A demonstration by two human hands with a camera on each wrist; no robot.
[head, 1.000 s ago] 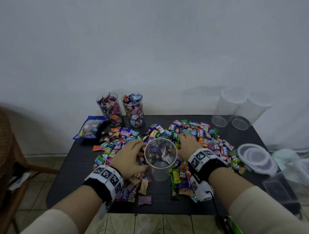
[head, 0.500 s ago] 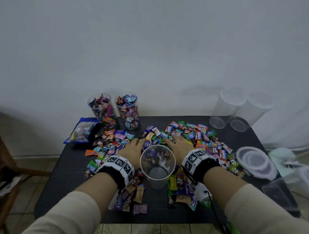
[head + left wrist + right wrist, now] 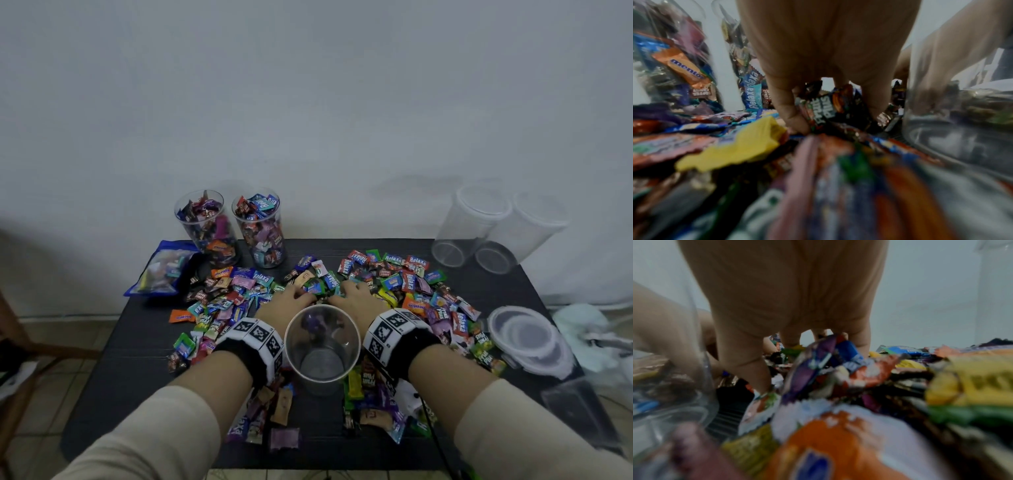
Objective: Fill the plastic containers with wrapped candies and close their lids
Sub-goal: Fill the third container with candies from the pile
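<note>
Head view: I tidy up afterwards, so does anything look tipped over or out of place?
Yes. Two empty containers at the back right lie tipped on their sides, against the wall. Candies are strewn loose over the table. The two filled containers at the back left have no lids.

I see an open clear container (image 3: 322, 346) standing upright at the near middle of the desk (image 3: 113, 383), holding nothing, inside a wide scatter of wrapped candies (image 3: 407, 284) in many colours. At the far left two more clear containers (image 3: 205, 226) stand upright side by side, lidless and filled with candies, while at the far right two empty ones (image 3: 469, 226) sit tilted against the wall. A stack of clear round lids (image 3: 527, 337) lies flat at the right edge.
</note>
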